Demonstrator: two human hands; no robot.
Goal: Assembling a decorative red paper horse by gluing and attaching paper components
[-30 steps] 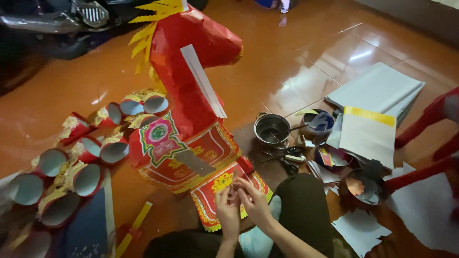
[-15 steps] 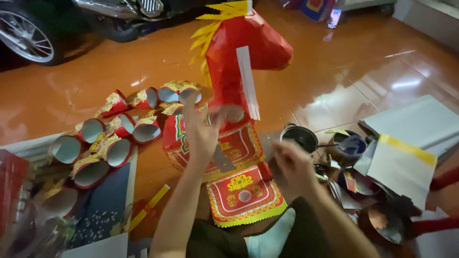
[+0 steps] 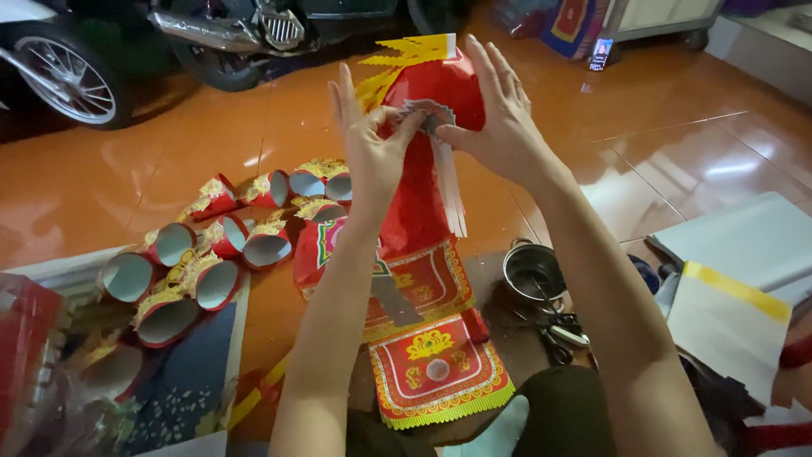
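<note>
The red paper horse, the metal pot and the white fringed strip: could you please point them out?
red paper horse (image 3: 414, 211), head view, on its neck.
metal pot (image 3: 533, 271), head view, on its rim.
white fringed strip (image 3: 451, 190), head view, mid-length.

Both hands cover the paper horse's (image 3: 414, 203) head, so its face can't be seen. The small piece (image 3: 425, 111) pinched in the fingers (image 3: 397, 127) is mostly hidden, perhaps folded paper. The motorbike (image 3: 254, 25) is cut off at the top edge, and the bundle (image 3: 34, 355) at the left edge is blurred.
</note>
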